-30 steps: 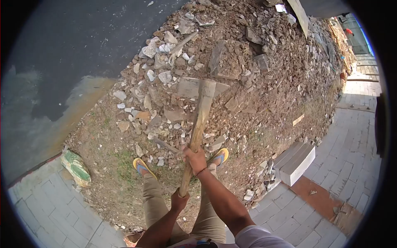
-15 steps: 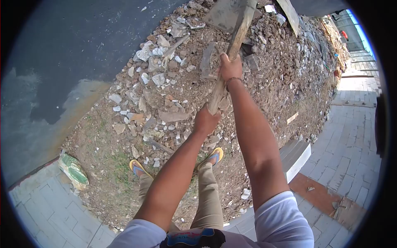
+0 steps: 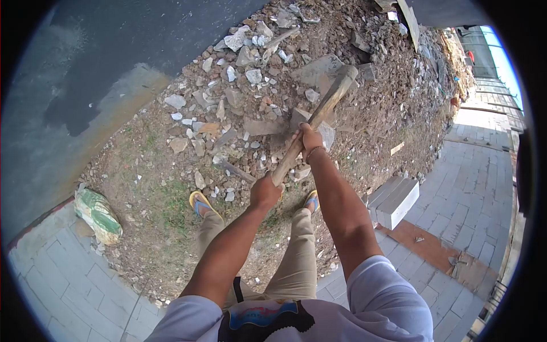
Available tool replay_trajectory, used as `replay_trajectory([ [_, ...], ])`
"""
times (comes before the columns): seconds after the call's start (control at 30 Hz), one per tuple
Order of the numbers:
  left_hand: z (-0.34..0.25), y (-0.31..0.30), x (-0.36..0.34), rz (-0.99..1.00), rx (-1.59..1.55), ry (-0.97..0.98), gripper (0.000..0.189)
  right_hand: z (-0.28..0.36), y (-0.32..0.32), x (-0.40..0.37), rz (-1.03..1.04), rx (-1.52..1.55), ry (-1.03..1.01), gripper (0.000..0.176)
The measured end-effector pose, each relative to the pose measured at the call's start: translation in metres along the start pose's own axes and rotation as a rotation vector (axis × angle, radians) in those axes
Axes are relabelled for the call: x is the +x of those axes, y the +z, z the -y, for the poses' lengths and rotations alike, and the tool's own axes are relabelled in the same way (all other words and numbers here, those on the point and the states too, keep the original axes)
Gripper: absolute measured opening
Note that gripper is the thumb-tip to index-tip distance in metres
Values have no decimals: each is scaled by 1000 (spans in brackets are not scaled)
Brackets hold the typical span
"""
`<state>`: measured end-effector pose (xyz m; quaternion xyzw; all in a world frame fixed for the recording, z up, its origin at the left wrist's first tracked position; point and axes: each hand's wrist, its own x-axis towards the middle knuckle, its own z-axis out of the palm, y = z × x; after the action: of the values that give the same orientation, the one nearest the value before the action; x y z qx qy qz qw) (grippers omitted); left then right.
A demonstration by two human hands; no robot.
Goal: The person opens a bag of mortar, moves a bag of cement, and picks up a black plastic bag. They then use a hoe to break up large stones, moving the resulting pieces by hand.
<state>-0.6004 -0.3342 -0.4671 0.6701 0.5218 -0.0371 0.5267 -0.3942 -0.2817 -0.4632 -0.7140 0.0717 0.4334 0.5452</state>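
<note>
A hoe with a thick wooden handle [image 3: 332,98] slants up and right from my hands. Its broad, dirt-coloured blade [image 3: 318,72] lies low over the rubble near the handle's far end. Around the handle's near end my left hand [image 3: 266,192] is closed. Further up, my right hand [image 3: 309,140], with a bracelet at the wrist, wraps the same handle. Broken stones and pale chunks [image 3: 253,76] cover the soil in front of me, and a flat grey slab piece [image 3: 263,126] sits left of my right hand.
A dark painted wall [image 3: 131,51] borders the rubble at upper left. A green and white sack [image 3: 98,215] lies at the left. Stacked grey blocks [image 3: 395,199] stand at the right beside a tiled path [image 3: 456,188]. My sandalled feet [image 3: 200,205] are on the soil.
The hoe has come down and back toward me, its blade now nearer my feet. Both hands are lower in view, still around the handle. The view has shifted slightly.
</note>
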Motion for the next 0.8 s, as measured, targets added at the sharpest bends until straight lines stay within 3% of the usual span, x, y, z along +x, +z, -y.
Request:
replay_trajectory([
  [0.07, 21, -1, -35, 8, -16, -61, 43, -45, -10, -12, 87, -58, -44, 12],
  [0.17, 84, 28, -71, -74, 8, -41, 41, -86, -10, -59, 135, 87, -9, 16],
  [0.23, 102, 47, -62, -169, -59, 39, 40, -71, -3, -71, 198, 106, -42, 16],
  [0.3, 72, 54, -48, -214, -109, 64, 42, -44, -18, -81, 316, 98, -108, 17],
  [0.37, 17, 54, -21, -294, -96, 96, 43, 18, -18, -83, 292, 1, -290, 18],
  [0.43, -36, 48, 13, -319, -131, 148, 44, 67, -16, -55, 284, -40, -479, 20],
  [0.53, -73, 55, 65, -317, -160, 134, 41, 109, -10, 2, 285, -209, -536, 21],
  [0.6, -70, 82, 83, -225, -305, 55, 40, 81, -24, 54, 261, -308, -488, 21],
  [0.67, -30, 147, 78, -250, -272, 51, 38, 20, -41, 109, 134, -583, -318, 24],
  [0.73, 11, 209, 52, -332, -319, 20, 33, -39, -62, 92, 59, -406, -414, 34],
  [0.8, 0, 216, 13, -179, -675, -227, 23, -55, -70, 52, 59, -573, -488, 42],
])
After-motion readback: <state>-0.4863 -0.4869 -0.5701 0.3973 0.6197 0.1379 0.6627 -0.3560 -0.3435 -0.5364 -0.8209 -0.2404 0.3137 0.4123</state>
